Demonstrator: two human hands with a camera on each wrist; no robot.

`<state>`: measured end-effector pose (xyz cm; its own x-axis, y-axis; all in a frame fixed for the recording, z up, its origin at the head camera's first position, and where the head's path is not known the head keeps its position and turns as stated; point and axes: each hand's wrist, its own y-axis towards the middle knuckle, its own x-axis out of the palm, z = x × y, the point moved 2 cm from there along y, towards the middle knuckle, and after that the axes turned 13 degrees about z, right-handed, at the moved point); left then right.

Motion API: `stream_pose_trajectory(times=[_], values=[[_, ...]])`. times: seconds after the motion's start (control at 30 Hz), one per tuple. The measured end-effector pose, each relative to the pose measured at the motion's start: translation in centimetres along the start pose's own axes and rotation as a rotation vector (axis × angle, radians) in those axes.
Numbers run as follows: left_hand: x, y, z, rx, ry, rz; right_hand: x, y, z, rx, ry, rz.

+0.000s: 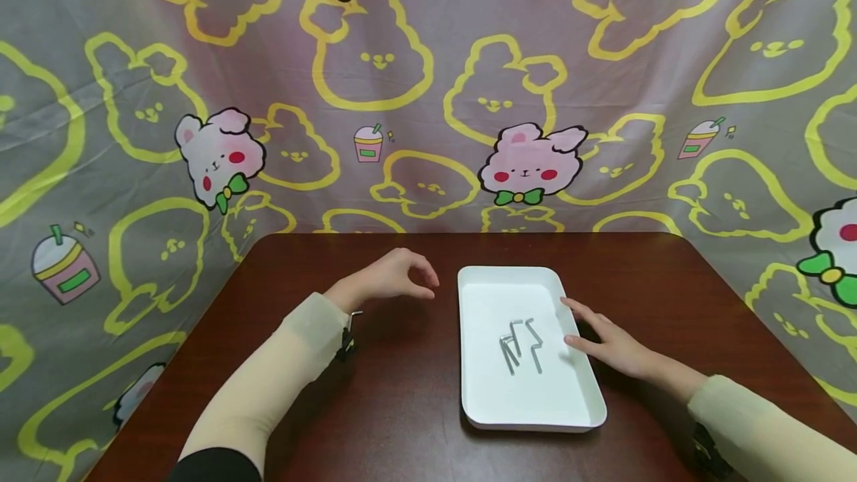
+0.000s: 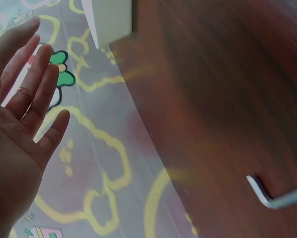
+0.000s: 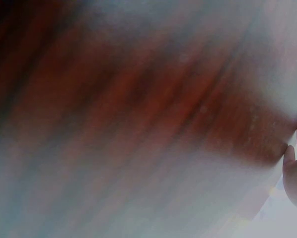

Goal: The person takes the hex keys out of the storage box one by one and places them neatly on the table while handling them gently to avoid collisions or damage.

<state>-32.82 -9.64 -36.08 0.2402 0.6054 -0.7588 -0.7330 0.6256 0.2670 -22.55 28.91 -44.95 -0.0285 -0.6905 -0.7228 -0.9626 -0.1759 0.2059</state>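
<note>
My left hand (image 1: 391, 275) hovers over the table left of a white tray (image 1: 485, 407), its fingers loosely bent with nothing between them. In the left wrist view the left palm (image 2: 14, 144) shows bare. An L-shaped metal hex key (image 2: 275, 199) lies on the table under the left wrist; the sleeve hides part of it in the head view. Several similar hex keys (image 1: 538, 355) lie loosely together in the middle of the tray. My right hand (image 1: 616, 346) rests at the tray's right wall, thumb and extended fingertips touching the rim.
The dark brown wooden table (image 1: 395, 407) has rounded far corners. A patterned cloth (image 1: 415, 132) with bears and rabbits hangs behind the table and along its sides. A dark wrist strap (image 1: 347, 341) sits on the left sleeve.
</note>
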Motion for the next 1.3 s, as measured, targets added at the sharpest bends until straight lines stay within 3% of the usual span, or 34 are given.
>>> stream_pose_trajectory(times=[0.4, 0.6, 0.8, 1.0, 1.3], values=[[1.8, 2.7, 3.4, 0.140, 0.011, -0.042, -0.1, 0.0, 0.0, 0.004, 0.000, -0.002], [3.4, 3.3, 4.6, 0.166, 0.012, -0.097, -0.1, 0.0, -0.1, 0.004, 0.002, -0.002], [5.9, 3.5, 5.4, 0.159, 0.001, -0.160, -0.1, 0.0, -0.1, 0.006, 0.006, -0.004], [8.2, 3.8, 5.9, 0.196, 0.041, -0.226, -0.1, 0.0, 0.0, -0.001, 0.002, -0.004], [10.5, 3.9, 6.0, 0.227, 0.090, -0.290, 0.0, -0.1, 0.1, -0.011, -0.003, 0.006]])
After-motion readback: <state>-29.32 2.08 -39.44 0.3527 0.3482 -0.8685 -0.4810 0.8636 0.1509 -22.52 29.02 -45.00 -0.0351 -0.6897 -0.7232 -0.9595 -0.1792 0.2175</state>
